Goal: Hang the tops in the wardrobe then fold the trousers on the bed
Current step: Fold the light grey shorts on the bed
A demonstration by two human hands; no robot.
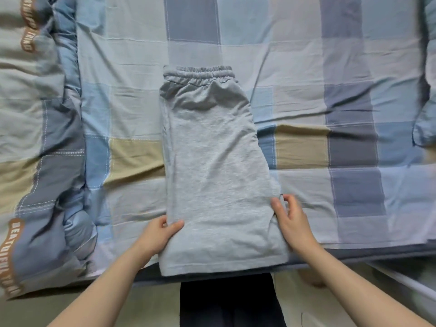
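Grey trousers [212,166] are lying folded lengthwise in the middle of the checked bed sheet [306,67], waistband at 12 o'clock, hems at 6 hanging just over the bed edge. My left hand [157,234] pinches the left edge, thumb on top. My right hand [291,220] grips the right edge, fingers curled. Rumpled duvet [40,138] sits at 9 o'clock.

Duvet: bunched checked quilt [40,149] at the left, brown lettered band (blurred)
Pillow: checked corner [424,109] at the far right
Floor: pale [153,305]
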